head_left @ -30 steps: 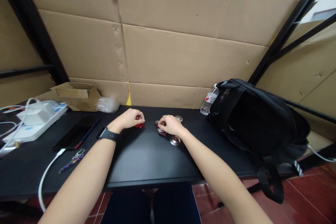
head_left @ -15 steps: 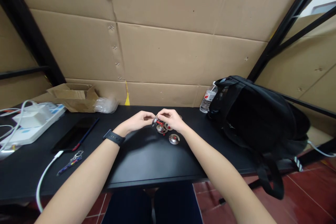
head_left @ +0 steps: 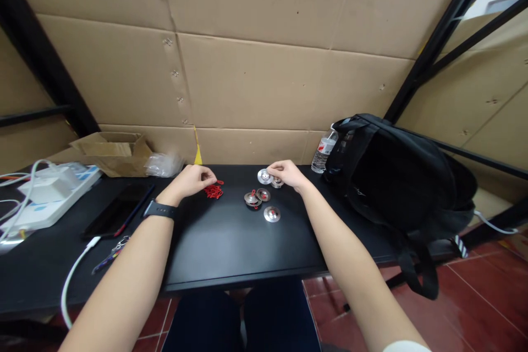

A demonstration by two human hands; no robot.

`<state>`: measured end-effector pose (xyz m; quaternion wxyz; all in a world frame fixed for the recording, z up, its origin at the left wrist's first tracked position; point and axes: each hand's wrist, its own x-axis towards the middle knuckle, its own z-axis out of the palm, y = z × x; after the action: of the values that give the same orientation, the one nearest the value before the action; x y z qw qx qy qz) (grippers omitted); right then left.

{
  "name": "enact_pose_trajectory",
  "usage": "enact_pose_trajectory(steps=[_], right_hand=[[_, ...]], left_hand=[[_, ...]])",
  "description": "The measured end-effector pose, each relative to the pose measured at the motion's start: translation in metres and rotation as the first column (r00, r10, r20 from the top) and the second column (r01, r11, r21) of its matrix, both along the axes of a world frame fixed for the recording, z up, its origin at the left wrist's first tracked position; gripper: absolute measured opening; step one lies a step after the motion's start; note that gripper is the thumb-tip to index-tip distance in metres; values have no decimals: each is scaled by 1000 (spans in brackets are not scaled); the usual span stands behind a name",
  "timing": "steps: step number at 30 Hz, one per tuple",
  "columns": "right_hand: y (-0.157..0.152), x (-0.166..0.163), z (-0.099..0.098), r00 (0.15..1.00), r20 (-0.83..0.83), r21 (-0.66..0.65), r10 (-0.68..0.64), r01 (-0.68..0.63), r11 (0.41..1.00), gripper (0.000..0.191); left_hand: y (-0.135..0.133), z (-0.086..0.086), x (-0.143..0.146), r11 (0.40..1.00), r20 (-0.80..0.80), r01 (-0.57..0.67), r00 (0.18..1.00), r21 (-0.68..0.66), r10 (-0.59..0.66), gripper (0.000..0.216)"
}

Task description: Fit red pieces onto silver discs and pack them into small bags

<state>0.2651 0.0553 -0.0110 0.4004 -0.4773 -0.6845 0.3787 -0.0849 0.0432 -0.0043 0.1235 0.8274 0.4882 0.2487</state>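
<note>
On the black worktop (head_left: 223, 253), small red loops (head_left: 213, 192) lie left of round silver metal discs (head_left: 271, 214); a clear plastic bottle (head_left: 324, 152) and black fabric backpack (head_left: 404, 181) rest farther right. At left, a brown cardboard box (head_left: 126, 166) sits behind a flat black device (head_left: 115, 212).

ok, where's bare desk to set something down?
Biggest patch: front-middle of the black desk, between the left forearm and right forearm, nearer the person than the red loops and metal discs. A narrower gap separates loops from discs. Crowded: left side, with power strip and phone; right, by the backpack.
</note>
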Motion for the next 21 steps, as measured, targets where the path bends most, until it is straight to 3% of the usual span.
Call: enact_pose_trajectory(steps=[3,6,14,18,21], right_hand=[[14,25,-8,966,136,35,-221,218,975,24],[22,38,-18,934,203,45,-294,291,956,17],[28,35,-29,863,415,72,-286,282,957,13],[24,30,-22,833,464,143,-300,264,954,15],[20,26,-17,820,477,208,-316,244,947,15]], left_hand=[[4,-4,-7,995,-48,43,998,-90,-47,24],[7,-10,-7,994,-53,47,997,-98,-52,20],[5,-12,6,995,-91,84,992,-52,-88,16],[-9,-15,44,974,-31,216,976,67,-215,25],[-20,-21,74,923,-88,371,928,103,-363,32]])
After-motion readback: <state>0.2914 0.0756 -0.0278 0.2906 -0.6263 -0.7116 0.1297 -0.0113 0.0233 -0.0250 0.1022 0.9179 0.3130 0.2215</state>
